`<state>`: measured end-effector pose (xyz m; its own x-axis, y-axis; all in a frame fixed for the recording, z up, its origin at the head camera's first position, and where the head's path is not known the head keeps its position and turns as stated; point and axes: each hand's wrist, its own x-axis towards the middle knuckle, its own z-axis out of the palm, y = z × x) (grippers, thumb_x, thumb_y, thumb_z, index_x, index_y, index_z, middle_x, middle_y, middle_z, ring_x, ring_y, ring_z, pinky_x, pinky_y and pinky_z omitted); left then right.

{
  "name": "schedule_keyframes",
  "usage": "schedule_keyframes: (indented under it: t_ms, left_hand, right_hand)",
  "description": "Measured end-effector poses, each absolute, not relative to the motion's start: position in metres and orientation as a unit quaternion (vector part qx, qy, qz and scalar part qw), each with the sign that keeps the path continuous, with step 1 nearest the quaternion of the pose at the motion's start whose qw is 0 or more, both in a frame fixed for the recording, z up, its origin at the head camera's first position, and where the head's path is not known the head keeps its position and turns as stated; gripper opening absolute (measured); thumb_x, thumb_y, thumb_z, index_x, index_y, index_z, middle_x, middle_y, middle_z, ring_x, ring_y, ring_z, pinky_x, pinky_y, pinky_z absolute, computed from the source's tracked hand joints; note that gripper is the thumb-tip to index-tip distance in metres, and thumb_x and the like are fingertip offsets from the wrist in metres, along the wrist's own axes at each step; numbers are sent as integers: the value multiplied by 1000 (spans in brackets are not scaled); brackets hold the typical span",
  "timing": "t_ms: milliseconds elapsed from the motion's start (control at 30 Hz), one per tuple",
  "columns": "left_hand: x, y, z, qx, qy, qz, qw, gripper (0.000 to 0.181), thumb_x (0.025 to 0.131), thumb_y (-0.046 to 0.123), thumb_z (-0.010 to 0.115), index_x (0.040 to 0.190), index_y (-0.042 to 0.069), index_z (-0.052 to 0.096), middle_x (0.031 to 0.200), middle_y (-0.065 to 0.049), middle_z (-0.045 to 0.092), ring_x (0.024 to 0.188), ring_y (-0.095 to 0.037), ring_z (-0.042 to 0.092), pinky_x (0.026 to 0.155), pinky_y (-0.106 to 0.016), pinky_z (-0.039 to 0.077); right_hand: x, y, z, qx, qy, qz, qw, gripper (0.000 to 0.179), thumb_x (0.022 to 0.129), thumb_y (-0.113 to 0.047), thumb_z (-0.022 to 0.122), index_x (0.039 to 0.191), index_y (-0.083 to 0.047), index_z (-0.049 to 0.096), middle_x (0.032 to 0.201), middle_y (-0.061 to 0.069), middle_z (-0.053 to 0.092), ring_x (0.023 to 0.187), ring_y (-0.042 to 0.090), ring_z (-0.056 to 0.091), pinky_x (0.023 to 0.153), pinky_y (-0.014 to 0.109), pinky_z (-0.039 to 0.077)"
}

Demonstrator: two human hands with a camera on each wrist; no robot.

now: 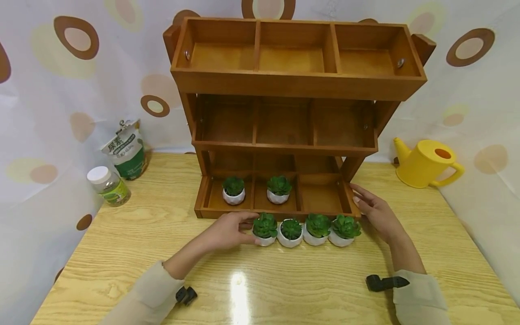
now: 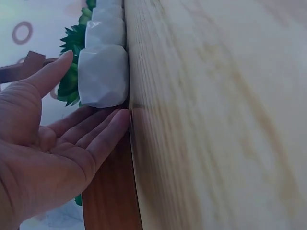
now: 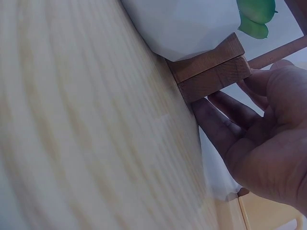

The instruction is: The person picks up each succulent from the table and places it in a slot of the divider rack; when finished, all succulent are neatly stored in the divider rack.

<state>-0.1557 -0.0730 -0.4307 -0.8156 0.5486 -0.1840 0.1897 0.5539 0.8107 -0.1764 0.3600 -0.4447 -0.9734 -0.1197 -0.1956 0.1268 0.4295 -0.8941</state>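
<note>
Several potted succulents stand in a row in front of the wooden shelf (image 1: pixel 298 83). At the row's left end, my left hand (image 1: pixel 229 230) has its fingers against the side of the leftmost white pot (image 2: pixel 103 76); the thumb is spread apart from the fingers. My right hand (image 1: pixel 379 216) touches the right end of the bottom tier (image 3: pixel 213 79) with fairly straight fingers. Next to that end is the rightmost succulent (image 1: pixel 345 227). Two more succulents sit in the bottom tier, one (image 1: pixel 234 189) in its left compartment and one (image 1: pixel 279 188) in its middle compartment.
A yellow watering can (image 1: pixel 424 163) stands at the back right of the wooden table (image 1: pixel 308 289). To the left are a lidded jar (image 1: pixel 109 187) and a clipped green-and-white bag (image 1: pixel 127 153). The shelf's upper tiers are divided into compartments.
</note>
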Motion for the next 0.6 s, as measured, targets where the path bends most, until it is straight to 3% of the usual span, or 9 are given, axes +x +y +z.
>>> schedule_keyframes:
  t_ms: [233, 433, 533, 600]
  left_hand:
    - [-161, -68, -432, 214, 852, 421, 226, 79, 84, 38, 83, 150, 10, 50, 151, -10, 54, 130, -28, 60, 107, -43, 50]
    - [-161, -66, -431, 218, 850, 421, 231, 80, 83, 35, 85, 150, 10, 49, 151, -10, 54, 131, -29, 60, 106, -43, 51]
    - [-162, -65, -432, 220, 850, 420, 231, 80, 82, 34, 85, 150, 10, 49, 149, -10, 56, 129, -29, 61, 106, -43, 51]
    - [-162, -64, -432, 223, 851, 417, 229, 80, 82, 33, 86, 149, 10, 50, 146, -9, 58, 127, -27, 63, 104, -43, 52]
  right_hand:
    - [-177, 360, -444, -1, 843, -526, 115, 59, 110, -39, 39, 164, -23, 20, 166, 19, 26, 136, 17, 52, 92, 11, 49]
    - [-178, 362, -445, -3, 842, -528, 112, 59, 110, -39, 38, 164, -22, 19, 166, 20, 26, 130, 8, 53, 91, 9, 48]
    - [-177, 361, -445, -1, 846, -521, 112, 58, 111, -39, 38, 164, -23, 20, 166, 19, 26, 137, 19, 52, 94, 13, 49]
    - [-177, 361, -445, 0, 850, -514, 113, 58, 111, -39, 37, 164, -24, 20, 167, 19, 25, 143, 31, 46, 103, 23, 50]
